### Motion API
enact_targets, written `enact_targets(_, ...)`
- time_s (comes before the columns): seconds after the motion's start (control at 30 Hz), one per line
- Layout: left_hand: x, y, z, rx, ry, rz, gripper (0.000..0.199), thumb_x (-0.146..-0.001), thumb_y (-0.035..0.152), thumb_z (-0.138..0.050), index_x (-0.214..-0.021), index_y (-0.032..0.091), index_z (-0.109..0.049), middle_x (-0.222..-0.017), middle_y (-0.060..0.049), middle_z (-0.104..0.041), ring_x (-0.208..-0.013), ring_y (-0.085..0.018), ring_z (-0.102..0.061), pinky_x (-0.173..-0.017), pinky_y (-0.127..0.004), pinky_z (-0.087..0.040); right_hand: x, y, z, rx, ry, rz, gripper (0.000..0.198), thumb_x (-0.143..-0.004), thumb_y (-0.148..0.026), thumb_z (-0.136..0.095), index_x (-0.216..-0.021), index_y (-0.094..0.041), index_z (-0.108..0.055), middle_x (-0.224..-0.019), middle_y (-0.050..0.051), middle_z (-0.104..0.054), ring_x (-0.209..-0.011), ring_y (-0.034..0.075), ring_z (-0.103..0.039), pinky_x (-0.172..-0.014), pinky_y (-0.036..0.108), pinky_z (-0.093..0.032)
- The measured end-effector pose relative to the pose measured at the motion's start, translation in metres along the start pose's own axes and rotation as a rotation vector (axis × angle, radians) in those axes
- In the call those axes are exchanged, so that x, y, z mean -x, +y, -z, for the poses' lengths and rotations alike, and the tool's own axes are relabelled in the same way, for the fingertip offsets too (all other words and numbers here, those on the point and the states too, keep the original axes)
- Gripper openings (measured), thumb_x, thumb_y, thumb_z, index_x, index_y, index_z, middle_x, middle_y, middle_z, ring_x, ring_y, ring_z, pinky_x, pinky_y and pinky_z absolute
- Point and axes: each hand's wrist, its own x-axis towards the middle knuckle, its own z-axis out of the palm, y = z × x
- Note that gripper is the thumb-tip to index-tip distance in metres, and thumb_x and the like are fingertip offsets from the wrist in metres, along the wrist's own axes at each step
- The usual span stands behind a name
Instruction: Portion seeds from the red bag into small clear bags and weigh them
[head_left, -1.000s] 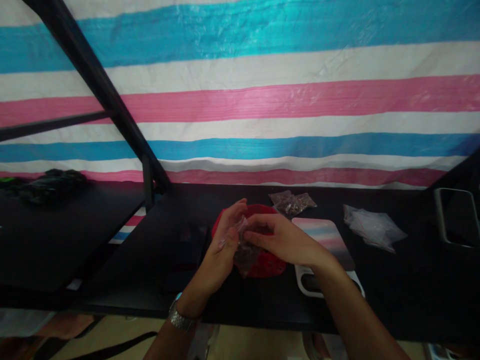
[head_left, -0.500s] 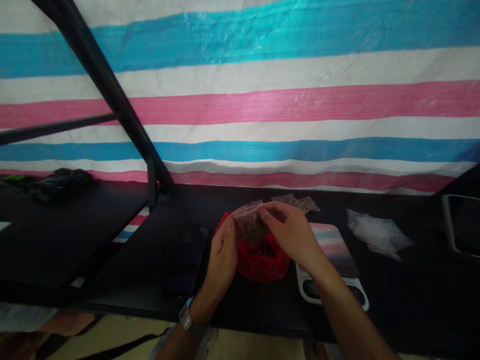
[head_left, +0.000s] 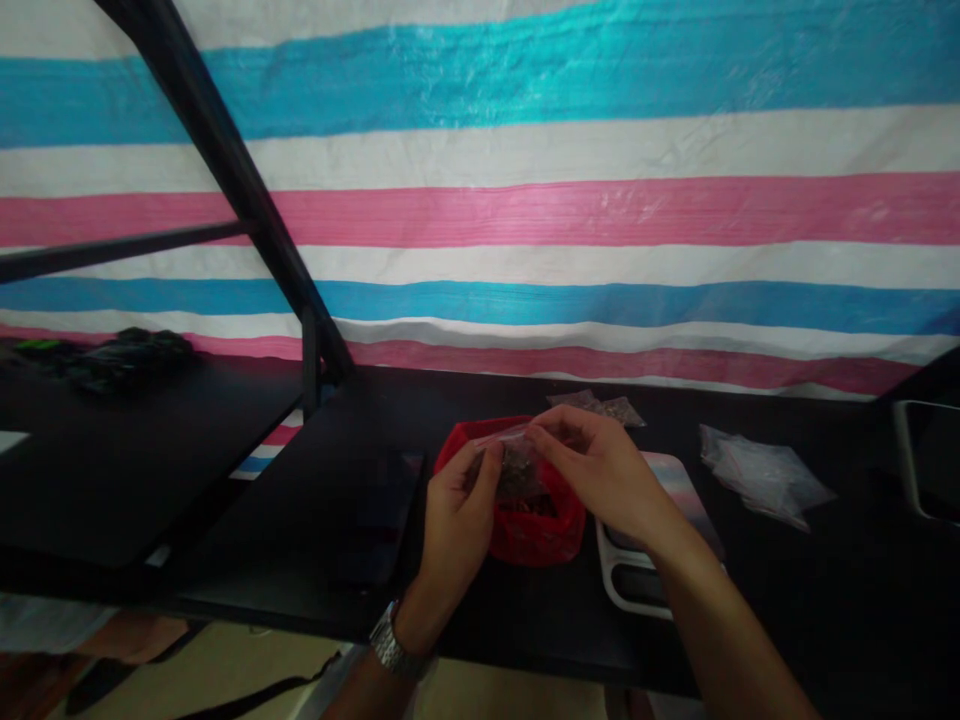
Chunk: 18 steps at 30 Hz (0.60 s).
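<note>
A small clear zip bag [head_left: 519,474] with small dark pieces in its bottom hangs between my two hands. My left hand [head_left: 459,515] pinches its top edge on the left, thumb against fingers. At the upper right corner, my right hand [head_left: 592,460] grips the same bag between thumb and fingertips. Just below and behind it stands an open red plastic bag [head_left: 536,540] holding small brownish pieces, too dim to name. Beside that, partly under my right forearm, lies a white kitchen scale [head_left: 637,598] with a shiny plate.
Filled small bags [head_left: 622,410] lie behind my right hand. A pile of flat clear bags [head_left: 765,475] is to the right, near a grey-framed device [head_left: 930,460]. A dark flat panel [head_left: 382,515] lies left. A black slanted post [head_left: 225,170] rises before the striped sheet. A person's arm [head_left: 135,638] shows lower left.
Both hands have shifted slightly along the zip bag's top, my left thumb now nearer my right hand. The bag hangs flatter, its contents more visible. The view has moved a little.
</note>
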Motion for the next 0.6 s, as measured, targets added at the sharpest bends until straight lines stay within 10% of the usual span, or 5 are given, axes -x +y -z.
enact_targets(0.3,0.002,-0.008,-0.020,0.040,-0.022,0.019,0.028,-0.087,0.049,-0.080,-0.089,0.021,-0.080,-0.082,-0.003,-0.081,-0.075,-0.020,-0.075,-0.068,-0.029,-0.062,0.010,-0.003,0.041,0.092,-0.038,-0.046,0.027,-0.087,-0.046,-0.068,-0.086,-0.021,-0.077,-0.085,0.005,-0.078,-0.079,0.020,-0.069,-0.072,0.031,-0.053)
enact_targets(0.6,0.009,-0.017,-0.032,-0.181,-0.074,-0.167,0.014,-0.098,0.030,-0.068,-0.095,0.023,-0.079,-0.090,-0.003,-0.077,-0.082,-0.019,-0.071,-0.078,-0.028,-0.055,0.031,0.038,0.134,0.379,-0.044,-0.236,0.033,-0.088,-0.051,-0.065,-0.072,-0.024,-0.077,-0.068,0.003,-0.073,-0.062,0.019,-0.063,-0.058,0.030,-0.049)
